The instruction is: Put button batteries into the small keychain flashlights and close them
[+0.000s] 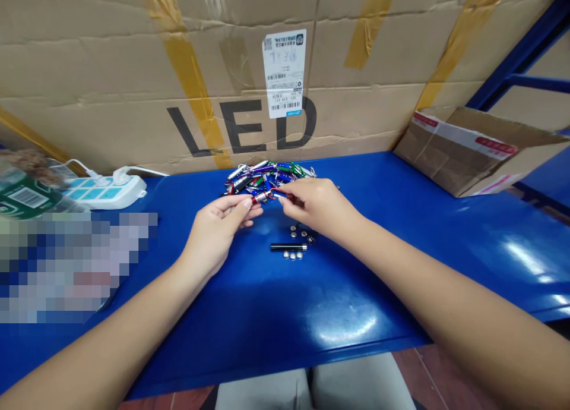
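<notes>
My left hand point(220, 229) is closed, its thumb and forefinger pinching a small red mini flashlight point(257, 199) with a silver end. My right hand point(312, 202) is closed too, its fingertips gripping a small blue piece point(278, 194) against that silver end; whether the two are joined I cannot tell. Just behind both hands is a pile of mini flashlights point(253, 175) in blue, green, red, black and silver, some with clips. Nearer to me a black penlight tube point(285, 247) lies flat. Several button cells point(293, 256) are scattered around it, some partly under my right hand's shadow.
A blue table point(214, 327) carries everything. At the left are a white power strip point(107, 191) with plugs, a green-labelled plastic container point(29, 190) and a blurred-out patch. An open cardboard box point(436, 151) stands right. A large "LED" carton point(356, 119) rises behind.
</notes>
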The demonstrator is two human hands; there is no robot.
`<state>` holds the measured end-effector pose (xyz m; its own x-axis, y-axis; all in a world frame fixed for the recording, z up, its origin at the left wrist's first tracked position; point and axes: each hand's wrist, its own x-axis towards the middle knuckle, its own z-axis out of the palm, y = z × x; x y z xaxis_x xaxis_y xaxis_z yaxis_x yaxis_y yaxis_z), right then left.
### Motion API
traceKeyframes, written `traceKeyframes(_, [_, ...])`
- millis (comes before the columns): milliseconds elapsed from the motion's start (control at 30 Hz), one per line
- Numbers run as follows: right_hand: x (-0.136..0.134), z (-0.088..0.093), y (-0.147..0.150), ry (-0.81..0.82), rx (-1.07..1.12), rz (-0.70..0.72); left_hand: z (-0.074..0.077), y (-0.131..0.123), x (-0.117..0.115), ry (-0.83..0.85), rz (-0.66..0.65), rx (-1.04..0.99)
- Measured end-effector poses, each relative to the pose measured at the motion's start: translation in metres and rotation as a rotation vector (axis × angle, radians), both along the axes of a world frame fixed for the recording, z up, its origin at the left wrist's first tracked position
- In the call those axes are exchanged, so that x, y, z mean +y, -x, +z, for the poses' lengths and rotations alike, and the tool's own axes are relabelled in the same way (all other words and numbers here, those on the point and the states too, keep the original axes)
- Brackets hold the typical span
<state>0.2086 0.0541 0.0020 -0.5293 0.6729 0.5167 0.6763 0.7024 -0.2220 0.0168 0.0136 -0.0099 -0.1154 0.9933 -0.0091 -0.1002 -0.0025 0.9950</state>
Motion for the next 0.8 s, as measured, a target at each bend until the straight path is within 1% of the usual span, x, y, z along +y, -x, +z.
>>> traceKeyframes(100, [0.002, 0.0, -0.008, 0.033, 0.016, 0.194, 0.008, 0.012, 0.003, 0.066, -0.037, 0.041])
traceKeyframes(133, [0.003, -0.001, -0.009, 0.045, 0.017, 0.237, 0.01, 0.016, 0.003, 0.084, -0.055, 0.063])
traceKeyframes(200, [0.003, -0.003, -0.011, 0.067, 0.019, 0.271, 0.013, 0.025, 0.004, 0.12, -0.108, 0.131])
traceKeyframes(267, [0.003, -0.004, -0.012, 0.105, 0.017, 0.257, 0.015, 0.034, 0.006, 0.147, -0.163, 0.227])
traceKeyframes(433, [0.001, -0.002, -0.02, 0.226, -0.024, 0.132, 0.021, 0.057, 0.014, 0.165, -0.28, 0.505])
traceKeyframes(500, [0.0, 0.002, -0.026, 0.25, -0.054, 0.103, 0.022, 0.066, 0.019, 0.164, -0.294, 0.587])
traceKeyframes(633, [0.0, 0.008, -0.037, 0.312, -0.115, 0.064, 0.021, 0.082, 0.025, 0.142, -0.281, 0.74])
traceKeyframes(800, [0.0, 0.011, -0.043, 0.39, -0.207, 0.048, 0.02, 0.091, 0.028, 0.105, -0.33, 0.851])
